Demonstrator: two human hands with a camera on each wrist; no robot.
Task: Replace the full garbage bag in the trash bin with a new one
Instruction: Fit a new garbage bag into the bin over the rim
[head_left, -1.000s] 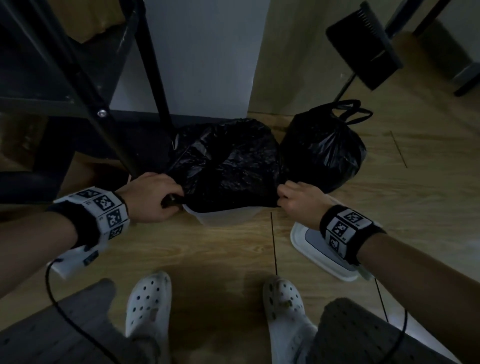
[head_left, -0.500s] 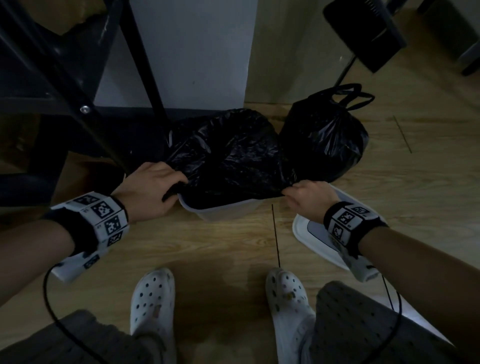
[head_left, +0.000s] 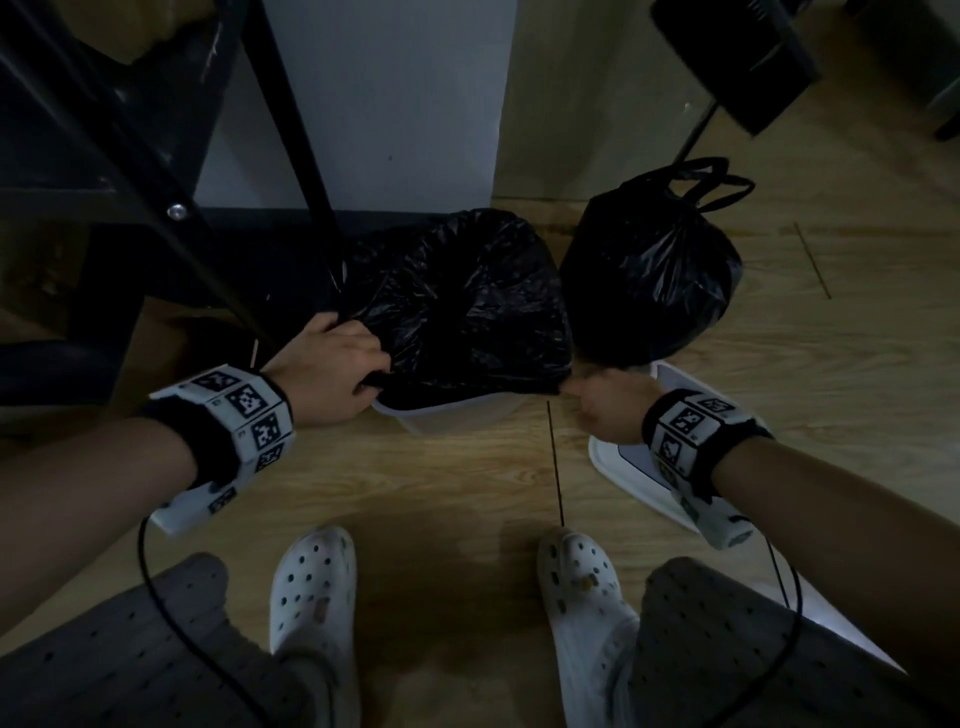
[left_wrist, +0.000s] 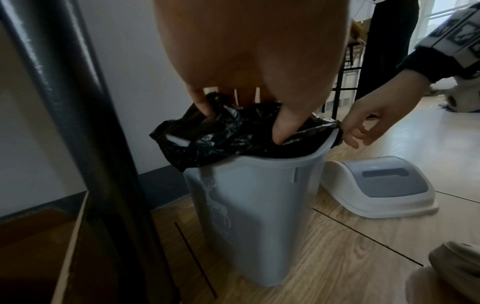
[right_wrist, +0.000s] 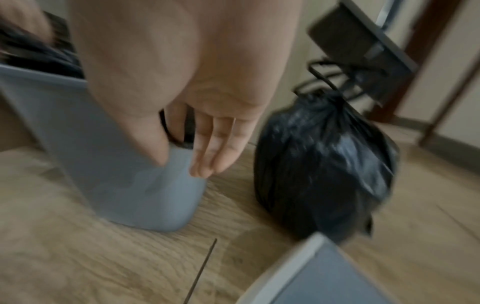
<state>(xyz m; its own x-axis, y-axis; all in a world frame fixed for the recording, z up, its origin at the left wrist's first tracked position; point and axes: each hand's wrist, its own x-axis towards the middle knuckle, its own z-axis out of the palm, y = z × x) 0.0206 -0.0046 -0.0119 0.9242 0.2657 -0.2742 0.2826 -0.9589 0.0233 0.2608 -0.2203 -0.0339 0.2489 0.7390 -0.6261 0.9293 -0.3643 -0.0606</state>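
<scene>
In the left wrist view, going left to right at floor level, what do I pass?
Black metal post → grey trash bin lined with the new black bag → bin lid lying on the wooden floor.

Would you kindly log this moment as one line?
left hand: grips new bag | right hand: pinches bag edge | bin: lining | full bag: floor

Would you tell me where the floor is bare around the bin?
Bare boards lie between the trash bin and the shoes. Crowded on the right: tied full bag and lid. The dark frame hems the left.
</scene>
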